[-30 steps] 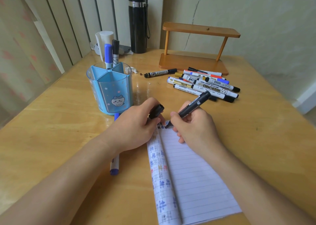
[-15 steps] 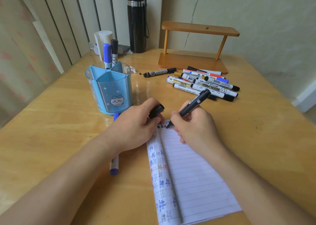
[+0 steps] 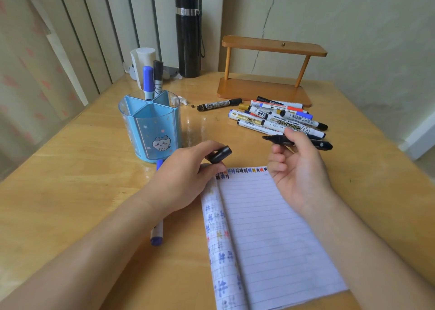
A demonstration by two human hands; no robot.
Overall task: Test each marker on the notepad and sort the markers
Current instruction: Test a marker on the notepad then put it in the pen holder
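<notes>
Above the notepad (image 3: 270,227), over its far right corner, my right hand (image 3: 299,173) is turned palm-up. It pinches the uncapped black marker (image 3: 279,140) near mid-barrel between thumb and fingertips, with the nib pointing left and clear of the paper. My left hand (image 3: 183,180) curls round the black cap (image 3: 220,154) just past the notepad's far left corner, fingertips at the scribbled top line.

I judge the marker light, rigid and smooth-sided, so it could twist or roll in so loose a pinch. A firmer hold nearer the nib would steady it for capping. The cap is small and probably a push fit, best held by its sides. The exposed nib could smear skin.

A heap of markers (image 3: 282,121) lies beyond the notepad, and the pen holder (image 3: 150,130) stands beyond it to the left.
</notes>
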